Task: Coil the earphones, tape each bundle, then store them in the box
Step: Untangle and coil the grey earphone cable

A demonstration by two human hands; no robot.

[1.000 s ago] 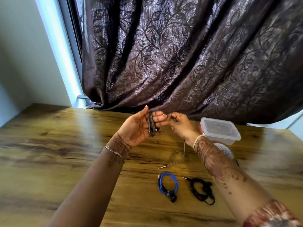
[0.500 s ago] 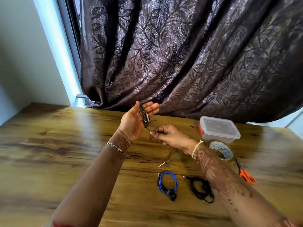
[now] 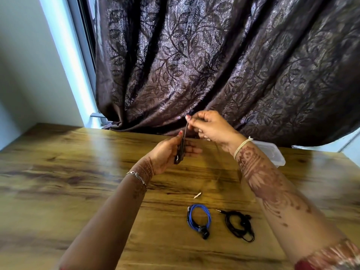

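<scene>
My left hand (image 3: 171, 152) holds a dark earphone coil (image 3: 181, 151) wound round its straight fingers, thumb pressing the loops. My right hand (image 3: 210, 127) is raised above it and pinches the same earphone's thin cord, stretched up from the coil. The cord's plug end (image 3: 197, 195) hangs just over the table. A coiled blue earphone (image 3: 199, 220) and a coiled black earphone (image 3: 239, 224) lie on the wooden table (image 3: 78, 182) near me. The clear lidded plastic box (image 3: 272, 152) sits behind my right wrist, partly hidden.
A dark patterned curtain (image 3: 214, 65) hangs over the table's far edge. A window frame (image 3: 78, 55) and wall stand at the left. My right forearm hides the table area to the right of the coils.
My right hand rose from below the coil to above it, carrying the cord round my left fingers. The tape roll and orange scissors, seen half a second ago, are hidden behind my right forearm.
</scene>
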